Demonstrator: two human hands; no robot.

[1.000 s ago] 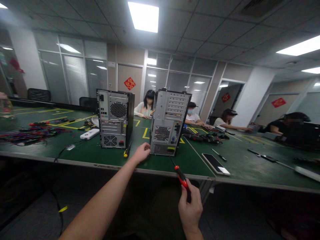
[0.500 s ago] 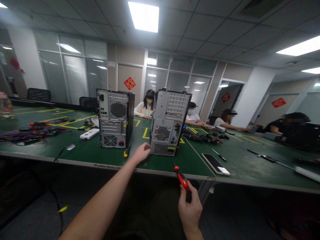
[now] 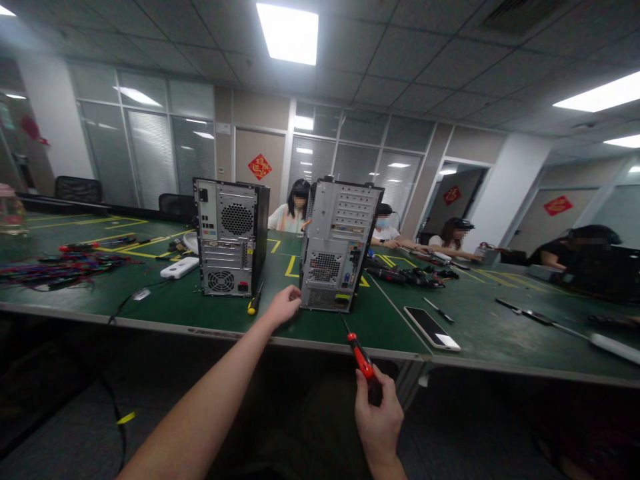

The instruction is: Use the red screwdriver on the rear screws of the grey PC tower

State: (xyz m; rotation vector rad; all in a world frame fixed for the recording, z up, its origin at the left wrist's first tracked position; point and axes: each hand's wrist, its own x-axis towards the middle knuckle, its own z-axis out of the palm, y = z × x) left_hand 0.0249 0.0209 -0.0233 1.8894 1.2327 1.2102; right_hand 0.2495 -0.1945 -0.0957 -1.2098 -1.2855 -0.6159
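A grey computer tower [image 3: 327, 267] stands upright on the green table, its back panel facing me. My left hand [image 3: 285, 305] is closed against its lower left edge, with the fingertips partly hidden there. In my right hand [image 3: 379, 413] is a red and black screwdriver [image 3: 361, 357], held by the end of its handle between thumb and fingers. Its shaft points up toward the tower's bottom edge, where the tip is hard to make out. To the left stands a second computer tower [image 3: 227, 260], with a yellow and black screwdriver [image 3: 253, 305] beside its base.
A phone [image 3: 431, 328] and a thin dark tool [image 3: 438, 310] lie to the right. Bundled cables [image 3: 65, 267] and a white power strip [image 3: 180, 268] are on the left. Several people sit along the far side. The table's front edge [image 3: 300, 343] runs below my hands.
My right hand and the screwdriver have shifted very slightly; my left hand stays at the tower. Across the table, people on the right have moved their arms.
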